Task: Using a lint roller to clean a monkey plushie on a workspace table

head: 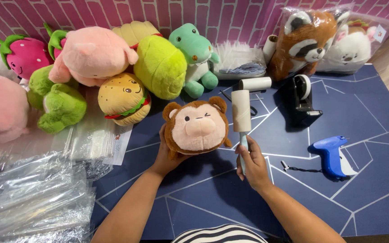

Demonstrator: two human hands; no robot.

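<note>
Navy table [365,189]; lint roller [241,118] upright in right hand [251,163]; left hand [164,155] steadies monkey plush [196,127]

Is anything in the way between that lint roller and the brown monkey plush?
Nothing visible. The right hand holds the lint roller upright right beside the monkey plush, which the left hand grips; no object lies between them.

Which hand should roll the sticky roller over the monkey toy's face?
Probably the right hand: it already grips the lint roller by its handle, upright beside the brown monkey plush. The left hand holds the plush from its other side.
</note>
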